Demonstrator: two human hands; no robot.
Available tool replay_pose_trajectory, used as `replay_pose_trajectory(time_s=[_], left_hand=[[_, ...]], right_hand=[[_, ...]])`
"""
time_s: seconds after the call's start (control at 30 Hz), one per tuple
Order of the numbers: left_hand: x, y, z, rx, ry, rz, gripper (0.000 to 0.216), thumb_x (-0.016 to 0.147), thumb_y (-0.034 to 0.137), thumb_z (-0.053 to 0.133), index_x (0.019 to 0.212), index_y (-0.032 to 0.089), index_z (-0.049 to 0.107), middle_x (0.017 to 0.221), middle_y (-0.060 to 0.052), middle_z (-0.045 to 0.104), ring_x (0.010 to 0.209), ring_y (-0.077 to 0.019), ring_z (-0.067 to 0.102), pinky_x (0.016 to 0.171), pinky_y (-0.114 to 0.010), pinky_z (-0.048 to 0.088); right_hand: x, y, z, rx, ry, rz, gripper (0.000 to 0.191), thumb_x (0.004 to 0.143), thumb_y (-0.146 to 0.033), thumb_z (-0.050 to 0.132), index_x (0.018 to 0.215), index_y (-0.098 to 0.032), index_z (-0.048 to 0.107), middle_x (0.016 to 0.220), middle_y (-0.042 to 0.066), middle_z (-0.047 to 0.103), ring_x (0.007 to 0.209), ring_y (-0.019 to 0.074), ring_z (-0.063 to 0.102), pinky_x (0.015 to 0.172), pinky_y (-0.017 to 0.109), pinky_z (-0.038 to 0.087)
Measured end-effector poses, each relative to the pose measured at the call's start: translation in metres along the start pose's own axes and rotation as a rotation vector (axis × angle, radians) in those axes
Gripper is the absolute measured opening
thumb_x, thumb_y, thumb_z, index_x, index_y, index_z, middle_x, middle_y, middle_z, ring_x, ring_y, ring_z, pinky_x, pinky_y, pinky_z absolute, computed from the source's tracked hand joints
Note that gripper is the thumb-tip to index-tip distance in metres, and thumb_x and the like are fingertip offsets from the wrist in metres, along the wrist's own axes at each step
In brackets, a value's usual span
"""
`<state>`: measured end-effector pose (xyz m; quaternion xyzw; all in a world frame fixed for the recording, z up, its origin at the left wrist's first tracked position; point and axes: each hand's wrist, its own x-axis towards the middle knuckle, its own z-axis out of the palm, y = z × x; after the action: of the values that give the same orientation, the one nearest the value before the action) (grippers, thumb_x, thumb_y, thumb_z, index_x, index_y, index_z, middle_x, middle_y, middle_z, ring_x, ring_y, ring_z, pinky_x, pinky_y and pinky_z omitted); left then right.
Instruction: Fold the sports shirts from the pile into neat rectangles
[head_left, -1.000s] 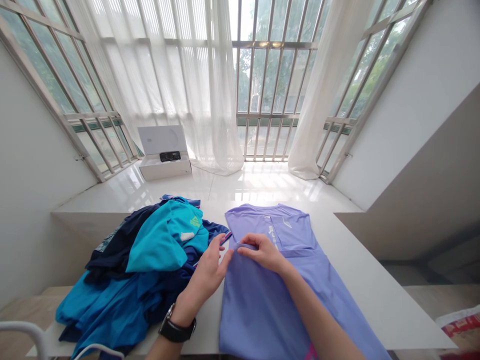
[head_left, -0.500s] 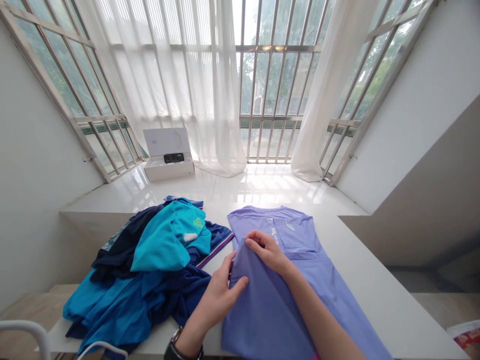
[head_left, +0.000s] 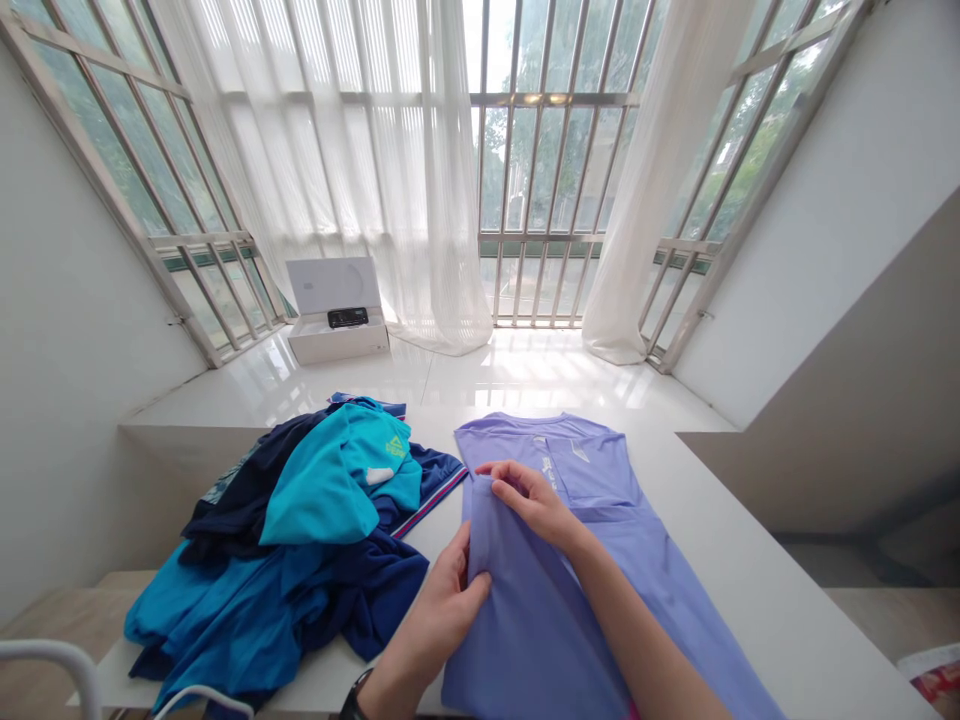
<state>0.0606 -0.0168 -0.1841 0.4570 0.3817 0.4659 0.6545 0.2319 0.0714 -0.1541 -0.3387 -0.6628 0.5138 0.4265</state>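
A lavender T-shirt (head_left: 600,470) lies spread on the white table, its neckline toward the window and pale print near the chest. Part of its left side is lifted and folded over. My right hand (head_left: 525,497) pinches the top corner of that raised fabric between thumb and fingers. Lower down, my left hand (head_left: 451,592) has closed on the left edge of the same flap, thumb on the near face and fingers behind it. Just left of my hands is a heap of clothes, with a turquoise shirt (head_left: 337,470) on top and blue garments (head_left: 247,610) below.
At the back left, an open white box (head_left: 337,340) with a black device (head_left: 348,317) stands on the sill. Sheer curtains (head_left: 442,200) hang before barred windows. A curved white rail (head_left: 60,655) shows at bottom left. The table (head_left: 757,560) ends at right.
My left hand, open beside the fabric before, has closed on the flap's edge. The flap's top corner is now drawn out into a flatter, wider edge under my right hand.
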Motion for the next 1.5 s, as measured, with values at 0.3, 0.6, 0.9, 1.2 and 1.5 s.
replay_pose_trajectory(time_s=[0.3,0.6,0.9,1.2,1.5], left_hand=[[-0.006,-0.010,-0.009,0.054,-0.039,-0.039,0.060,0.077,0.017,0.059,0.137,0.023,0.060,0.132,-0.006,0.065,0.128,-0.0325,0.055,0.109,-0.044,0.043],[0.010,0.001,-0.005,0.270,0.064,0.153,0.052,0.088,0.034,0.066,0.137,0.018,0.057,0.133,-0.013,0.063,0.122,-0.0319,0.059,0.107,-0.043,0.045],[0.031,0.012,0.002,0.157,0.008,0.052,0.039,0.086,0.046,0.067,0.109,0.016,0.073,0.089,-0.007,0.075,0.085,-0.0272,0.070,0.078,-0.035,0.056],[0.017,0.013,-0.001,0.014,0.122,0.000,0.048,0.085,0.049,0.068,0.118,0.015,0.070,0.100,-0.010,0.076,0.094,-0.0293,0.070,0.083,-0.037,0.055],[0.011,0.009,0.004,-0.033,0.165,0.098,0.043,0.090,0.041,0.065,0.127,0.019,0.066,0.121,-0.010,0.071,0.113,-0.0296,0.064,0.098,-0.039,0.050]], right_hand=[[0.000,0.008,-0.001,0.055,-0.115,0.130,0.043,0.080,-0.061,0.070,0.085,-0.019,0.061,0.071,-0.005,0.052,0.064,0.0098,0.045,0.059,0.024,0.035],[0.004,0.012,-0.002,0.004,0.000,0.054,0.034,0.081,-0.053,0.072,0.083,-0.019,0.068,0.073,-0.002,0.061,0.065,0.0120,0.051,0.062,0.026,0.038],[0.003,0.009,-0.006,-0.228,0.040,-0.055,0.025,0.085,-0.045,0.069,0.085,-0.021,0.073,0.097,0.004,0.068,0.081,0.0159,0.059,0.066,0.027,0.042],[-0.003,0.010,-0.024,-0.382,0.016,0.010,0.036,0.078,-0.046,0.076,0.105,-0.023,0.071,0.096,0.003,0.067,0.073,0.0144,0.056,0.070,0.030,0.048],[-0.005,0.001,-0.027,-0.345,-0.063,-0.029,0.024,0.079,-0.046,0.076,0.084,-0.023,0.076,0.103,0.006,0.071,0.097,0.0224,0.064,0.086,0.036,0.049]])
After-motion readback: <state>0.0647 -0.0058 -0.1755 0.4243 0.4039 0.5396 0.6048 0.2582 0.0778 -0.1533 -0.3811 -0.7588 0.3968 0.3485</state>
